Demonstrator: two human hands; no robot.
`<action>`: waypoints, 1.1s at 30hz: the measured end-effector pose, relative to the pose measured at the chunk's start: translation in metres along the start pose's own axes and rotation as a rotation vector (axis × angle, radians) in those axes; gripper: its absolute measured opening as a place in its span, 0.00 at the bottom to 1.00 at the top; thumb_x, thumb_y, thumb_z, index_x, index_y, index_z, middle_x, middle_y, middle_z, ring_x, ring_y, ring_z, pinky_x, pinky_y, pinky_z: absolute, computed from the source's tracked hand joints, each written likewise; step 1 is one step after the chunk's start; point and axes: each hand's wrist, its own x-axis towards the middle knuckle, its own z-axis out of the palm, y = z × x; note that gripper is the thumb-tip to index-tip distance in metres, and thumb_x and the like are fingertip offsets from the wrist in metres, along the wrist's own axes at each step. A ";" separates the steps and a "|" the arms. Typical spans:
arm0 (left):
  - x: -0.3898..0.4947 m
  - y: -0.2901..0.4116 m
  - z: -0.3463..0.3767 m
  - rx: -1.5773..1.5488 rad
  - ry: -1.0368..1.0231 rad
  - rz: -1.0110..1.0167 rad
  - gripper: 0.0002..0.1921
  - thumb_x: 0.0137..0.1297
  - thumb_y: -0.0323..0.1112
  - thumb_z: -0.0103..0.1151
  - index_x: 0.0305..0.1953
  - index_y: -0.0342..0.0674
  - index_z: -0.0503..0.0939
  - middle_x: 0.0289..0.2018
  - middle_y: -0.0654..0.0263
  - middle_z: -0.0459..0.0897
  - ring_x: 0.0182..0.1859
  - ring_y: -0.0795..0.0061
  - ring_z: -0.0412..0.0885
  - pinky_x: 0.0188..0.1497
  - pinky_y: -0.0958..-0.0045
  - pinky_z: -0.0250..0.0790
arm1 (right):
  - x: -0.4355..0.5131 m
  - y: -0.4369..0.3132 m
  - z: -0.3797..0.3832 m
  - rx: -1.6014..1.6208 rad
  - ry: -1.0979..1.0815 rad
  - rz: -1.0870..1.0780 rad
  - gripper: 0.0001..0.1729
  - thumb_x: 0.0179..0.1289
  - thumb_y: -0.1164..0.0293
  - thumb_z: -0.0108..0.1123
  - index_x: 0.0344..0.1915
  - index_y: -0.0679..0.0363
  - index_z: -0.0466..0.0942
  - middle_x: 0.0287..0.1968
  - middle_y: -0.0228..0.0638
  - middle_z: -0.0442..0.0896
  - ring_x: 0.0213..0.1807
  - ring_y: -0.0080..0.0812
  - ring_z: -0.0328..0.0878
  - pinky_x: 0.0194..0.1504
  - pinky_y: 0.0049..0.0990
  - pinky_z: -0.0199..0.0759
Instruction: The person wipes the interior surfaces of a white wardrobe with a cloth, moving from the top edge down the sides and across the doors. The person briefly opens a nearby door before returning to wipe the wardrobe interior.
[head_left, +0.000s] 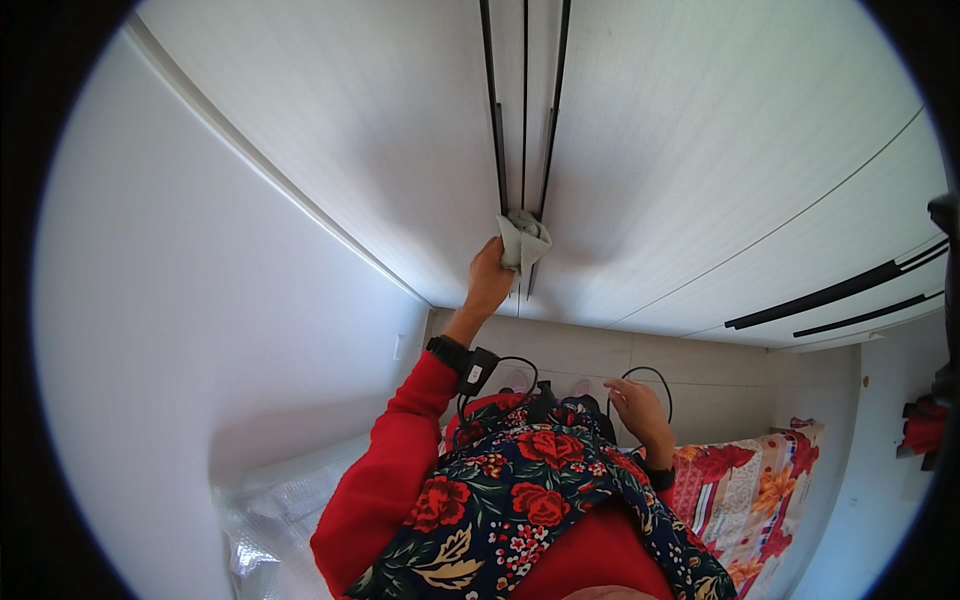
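My left hand (490, 279) grips a light grey cloth (523, 241) and presses it against the long black handle strips (553, 142) where two pale wardrobe doors (420, 142) meet. The cloth is bunched over the lower part of the strips. My right hand (636, 409) hangs low in front of my body, away from the doors, with its fingers loosely bent and nothing seen in it. Each wrist wears a black band, and black cables loop beside both hands.
A pale wall (225, 247) rises at the left, with bubble wrap (292, 510) at its foot. Behind me at the right lies a flower-patterned cover (750, 495). More black handles (832, 292) run along doors at the right. Tiled floor (690, 367) shows below the doors.
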 end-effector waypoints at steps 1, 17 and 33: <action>0.000 -0.006 0.003 0.021 -0.009 -0.018 0.18 0.57 0.22 0.53 0.50 0.35 0.78 0.40 0.55 0.85 0.45 0.62 0.83 0.49 0.68 0.73 | 0.001 -0.002 -0.001 -0.013 -0.019 0.023 0.12 0.66 0.71 0.54 0.46 0.62 0.81 0.40 0.49 0.83 0.42 0.51 0.80 0.45 0.40 0.73; -0.003 -0.108 0.024 0.179 -0.556 -0.243 0.30 0.50 0.47 0.68 0.49 0.28 0.78 0.45 0.46 0.84 0.49 0.52 0.81 0.52 0.59 0.71 | -0.002 0.011 0.007 -0.005 -0.010 0.004 0.12 0.66 0.70 0.54 0.46 0.61 0.81 0.40 0.48 0.83 0.43 0.52 0.80 0.45 0.41 0.72; -0.028 -0.174 0.003 -0.388 -0.258 -0.649 0.22 0.62 0.41 0.64 0.51 0.31 0.79 0.40 0.59 0.84 0.39 0.69 0.83 0.40 0.69 0.77 | -0.001 0.014 0.007 -0.007 -0.029 -0.035 0.12 0.66 0.70 0.54 0.46 0.60 0.80 0.40 0.48 0.83 0.43 0.53 0.79 0.45 0.44 0.73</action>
